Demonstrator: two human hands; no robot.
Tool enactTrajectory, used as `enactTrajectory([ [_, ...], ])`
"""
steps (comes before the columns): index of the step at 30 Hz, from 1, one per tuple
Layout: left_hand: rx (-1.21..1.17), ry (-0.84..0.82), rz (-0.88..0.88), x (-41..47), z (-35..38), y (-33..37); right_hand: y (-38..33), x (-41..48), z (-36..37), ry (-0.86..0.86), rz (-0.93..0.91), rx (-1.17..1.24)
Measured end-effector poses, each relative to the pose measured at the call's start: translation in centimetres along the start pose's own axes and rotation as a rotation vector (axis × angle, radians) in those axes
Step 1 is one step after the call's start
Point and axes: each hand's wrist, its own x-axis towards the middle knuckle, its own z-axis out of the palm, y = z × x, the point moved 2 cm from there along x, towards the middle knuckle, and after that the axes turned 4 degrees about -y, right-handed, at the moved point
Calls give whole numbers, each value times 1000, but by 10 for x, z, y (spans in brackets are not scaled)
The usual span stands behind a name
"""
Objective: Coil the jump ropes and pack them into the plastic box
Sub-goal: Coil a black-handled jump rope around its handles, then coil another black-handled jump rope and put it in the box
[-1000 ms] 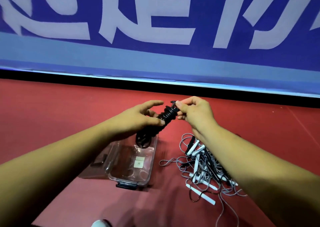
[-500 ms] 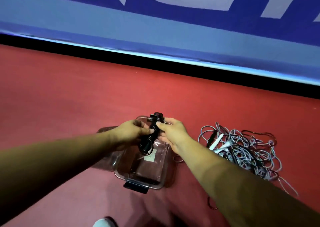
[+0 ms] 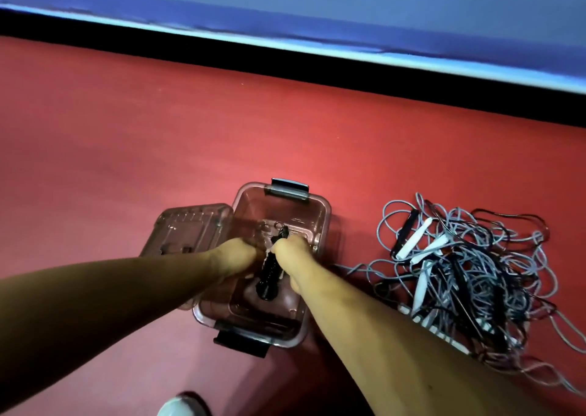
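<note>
Two bare arms reach down into a clear plastic box (image 3: 327,225) standing open on a red floor (image 3: 152,136). Between the hands, a coiled black jump rope (image 3: 269,274) hangs inside the box's walls, its lower end low over the bottom and a small ring at its top end just above the knuckles. The right hand (image 3: 291,255) has thumb and fingers curled tight round the upper part of the bundle. The left hand (image 3: 236,257) sits hard against the bundle's other side with its fingers bent, but blur hides whether they close on the rope.

The box's lid (image 3: 190,230) lies flat on the floor, touching the box's left wall, with the left forearm crossing over its near corner. A dark latch (image 3: 287,188) stands at the far rim, and another latch (image 3: 241,343) juts from the near rim towards the person.

To the right of the box, apart from it, sprawls a tangled pile of grey and black ropes (image 3: 475,276) with white and black handles sticking out. One grey loop trails towards the box's right wall, and the right forearm passes just beside the pile's near edge.

Beyond the box the floor runs bare to a black strip (image 3: 317,67) under a blue wall banner (image 3: 317,0). Left of the lid the floor is also open. The toe of a white shoe (image 3: 177,408) shows at the bottom edge, near the box's near end.
</note>
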Motion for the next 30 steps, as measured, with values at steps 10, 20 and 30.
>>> enactTrajectory([
  [10,270,-14,267,-40,31,103,-35,-47,-188,159,-269,-442],
  [20,831,-187,406,-28,219,181,64,-79,-329,288,-88,-775],
  [30,701,-170,206,54,295,109,127,-52,-336,216,-132,-783],
])
